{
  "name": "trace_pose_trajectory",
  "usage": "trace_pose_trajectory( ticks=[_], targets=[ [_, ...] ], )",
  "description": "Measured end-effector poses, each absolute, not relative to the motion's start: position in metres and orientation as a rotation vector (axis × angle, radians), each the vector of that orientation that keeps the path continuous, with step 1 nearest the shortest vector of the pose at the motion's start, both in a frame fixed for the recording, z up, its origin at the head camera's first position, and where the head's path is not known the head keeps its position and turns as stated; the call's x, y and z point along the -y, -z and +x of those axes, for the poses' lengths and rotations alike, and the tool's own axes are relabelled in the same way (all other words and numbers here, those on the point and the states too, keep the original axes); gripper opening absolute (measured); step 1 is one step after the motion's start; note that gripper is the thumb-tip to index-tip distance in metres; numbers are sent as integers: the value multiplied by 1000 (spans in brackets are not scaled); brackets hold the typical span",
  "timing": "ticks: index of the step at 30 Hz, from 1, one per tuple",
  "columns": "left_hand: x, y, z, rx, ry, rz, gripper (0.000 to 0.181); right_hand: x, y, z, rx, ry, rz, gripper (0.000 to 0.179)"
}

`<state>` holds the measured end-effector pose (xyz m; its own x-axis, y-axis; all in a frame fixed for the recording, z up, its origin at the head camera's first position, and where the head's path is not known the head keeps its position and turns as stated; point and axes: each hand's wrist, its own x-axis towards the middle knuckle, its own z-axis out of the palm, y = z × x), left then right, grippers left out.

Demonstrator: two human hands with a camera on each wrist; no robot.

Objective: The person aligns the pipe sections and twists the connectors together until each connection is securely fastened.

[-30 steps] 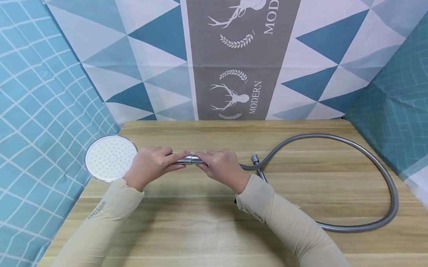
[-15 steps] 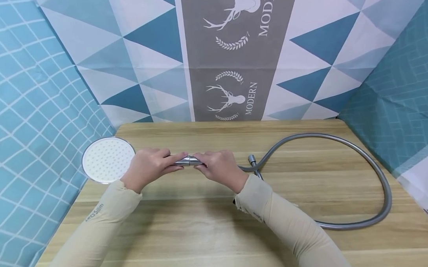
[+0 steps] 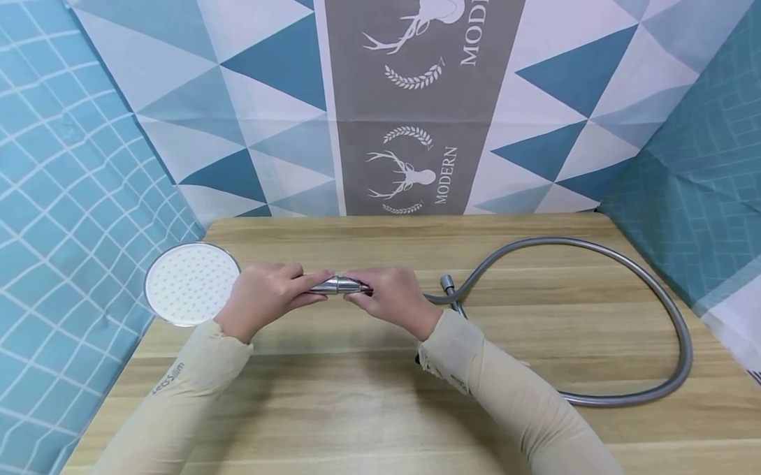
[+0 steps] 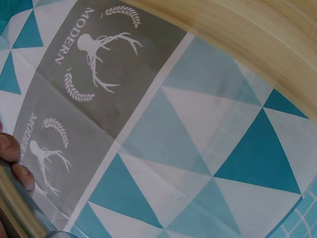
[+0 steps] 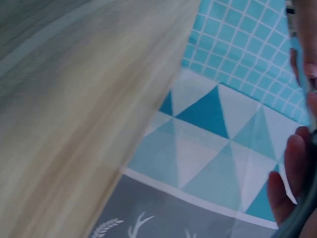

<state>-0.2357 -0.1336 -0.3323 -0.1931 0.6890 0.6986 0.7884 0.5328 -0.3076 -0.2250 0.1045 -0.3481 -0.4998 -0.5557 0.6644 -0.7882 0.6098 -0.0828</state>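
Observation:
A round shower head [image 3: 192,282] with a white nozzle face lies to the left in the head view. My left hand [image 3: 263,297] grips its chrome handle, the index finger stretched along the top. At the handle's lower end, my right hand [image 3: 392,300] pinches the end of a grey shower hose [image 3: 544,241], thumb toward the joint; the hand covers most of that end. In the left wrist view, fingertips [image 4: 24,177] curl over the shiny handle [image 4: 22,210]. Dim fingers [image 5: 295,161] beside the hose [image 5: 299,218] show at the right wrist view's edge.
The hose loops over the right side of the wooden table [image 3: 337,435]. Its free metal end [image 3: 447,284] lies just right of my right hand. Patterned cloth [image 3: 400,90] stands behind the table, with blue tiled cloth [image 3: 52,207] along the left side.
My right thumb and fingers have shifted slightly at the joint, baring more of the chrome there and a small coppery spot. The left hand keeps its grip; the view has shifted a little.

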Motion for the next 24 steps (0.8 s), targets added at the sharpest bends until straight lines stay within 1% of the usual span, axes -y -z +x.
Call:
trace_pose_trajectory(
  ticks=[4,6,8,12,15,24],
  targets=[
    [134,332,-235,1953,143,-1190,48,-107,357,-228,2116,-562,1051,52],
    [135,332,-235,1959,139,-1182,49,-108,360,-230,2048,-547,1061,58],
    [135,332,-235,1964,135,-1175,50,-108,362,-230,1993,-526,1074,54],
    [136,333,-236,1971,128,-1164,51,-107,365,-231,1931,-484,1077,38],
    [137,334,-236,1974,128,-1158,50,-106,366,-231,1917,-466,1066,29],
    [137,335,-236,1976,132,-1162,50,-105,368,-231,1900,-478,1058,26]
  ],
)
